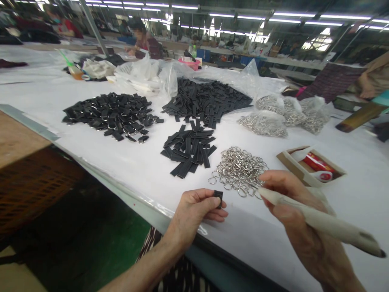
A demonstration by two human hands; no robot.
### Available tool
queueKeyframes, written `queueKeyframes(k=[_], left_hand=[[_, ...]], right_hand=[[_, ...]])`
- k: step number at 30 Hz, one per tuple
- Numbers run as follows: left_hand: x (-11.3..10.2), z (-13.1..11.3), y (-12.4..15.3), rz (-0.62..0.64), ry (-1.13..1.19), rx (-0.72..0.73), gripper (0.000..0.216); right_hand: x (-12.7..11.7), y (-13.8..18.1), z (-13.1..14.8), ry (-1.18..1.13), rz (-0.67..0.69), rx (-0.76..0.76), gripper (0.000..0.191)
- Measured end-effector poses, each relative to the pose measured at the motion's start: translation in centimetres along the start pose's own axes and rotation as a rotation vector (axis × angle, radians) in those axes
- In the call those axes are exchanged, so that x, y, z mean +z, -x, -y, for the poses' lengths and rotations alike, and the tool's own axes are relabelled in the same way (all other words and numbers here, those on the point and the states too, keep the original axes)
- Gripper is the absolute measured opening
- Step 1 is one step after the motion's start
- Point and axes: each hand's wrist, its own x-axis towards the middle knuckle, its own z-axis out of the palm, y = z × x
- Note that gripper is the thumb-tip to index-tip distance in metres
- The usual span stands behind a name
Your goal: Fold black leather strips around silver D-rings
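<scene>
My left hand (197, 207) pinches a small black strip (218, 196), folded over, between thumb and forefinger near the table's front edge. On the right, my right hand (294, 211) grips a long white pen-shaped tool (328, 225), its thin tip pointing left towards a heap of silver D-rings (241, 168). Whether the tip touches a ring I cannot tell. Just beyond my left hand lies a loose pile of flat black strips (190, 148). Farther left is a pile of black loops fitted with metal rings (112, 113).
A larger heap of black strips (209, 99) lies at the back. Clear bags of rings (264, 121) stand back right, behind a small cardboard box (310, 166) holding a red-labelled item. Plastic bags (146, 75) spread behind. Other people work at far tables.
</scene>
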Motion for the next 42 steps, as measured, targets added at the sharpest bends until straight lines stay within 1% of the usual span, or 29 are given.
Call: queueKeyframes(k=[2, 5, 7, 9, 12, 15, 18, 21, 25, 32, 39, 42], left_hand=[[-0.2, 0.0, -0.1, 0.011, -0.003, -0.004, 0.014], [-0.2, -0.1, -0.2, 0.027, -0.021, -0.018, 0.015], [-0.1, -0.3, -0.2, 0.043, -0.04, -0.032, 0.015], [0.2, -0.5, -0.2, 0.053, -0.072, -0.035, 0.014], [0.6, -0.6, -0.9, 0.047, -0.136, -0.031, 0.015], [1.5, -0.5, -1.7, 0.076, -0.162, -0.069, 0.016], [2.8, -0.5, -2.2, 0.146, -0.159, -0.094, 0.015], [4.0, -0.4, -2.7, 0.229, -0.132, -0.121, 0.014], [4.8, 0.1, -3.7, 0.315, -0.094, -0.156, 0.017], [5.5, 1.2, -4.8, 0.319, -0.049, -0.211, 0.018], [5.6, 1.2, -4.6, 0.345, -0.035, -0.212, 0.017], [5.5, 1.2, -4.4, 0.35, -0.044, -0.205, 0.014]], right_hand=[[-0.3, -0.2, 0.0, -0.023, -0.069, -0.005, 0.026], [-0.8, -0.6, -0.1, -0.1, -0.123, 0.099, 0.024], [-1.6, -0.9, -0.2, -0.128, -0.145, 0.164, 0.022], [-3.1, -1.0, -0.6, -0.156, -0.211, 0.187, 0.021], [-6.2, -0.9, -1.6, -0.175, -0.357, 0.185, 0.023], [-8.8, -0.3, -2.7, -0.064, -0.427, 0.214, 0.03], [-10.0, 0.1, -3.8, 0.017, -0.484, 0.233, 0.033], [-9.9, 0.0, -5.1, -0.001, -0.527, 0.241, 0.033], [-9.3, -0.3, -6.7, -0.002, -0.532, 0.246, 0.036], [-8.6, -0.1, -7.6, 0.021, -0.526, 0.25, 0.035], [-8.1, 0.0, -8.0, 0.026, -0.523, 0.252, 0.031], [-8.4, 0.2, -8.0, 0.023, -0.564, 0.231, 0.033]])
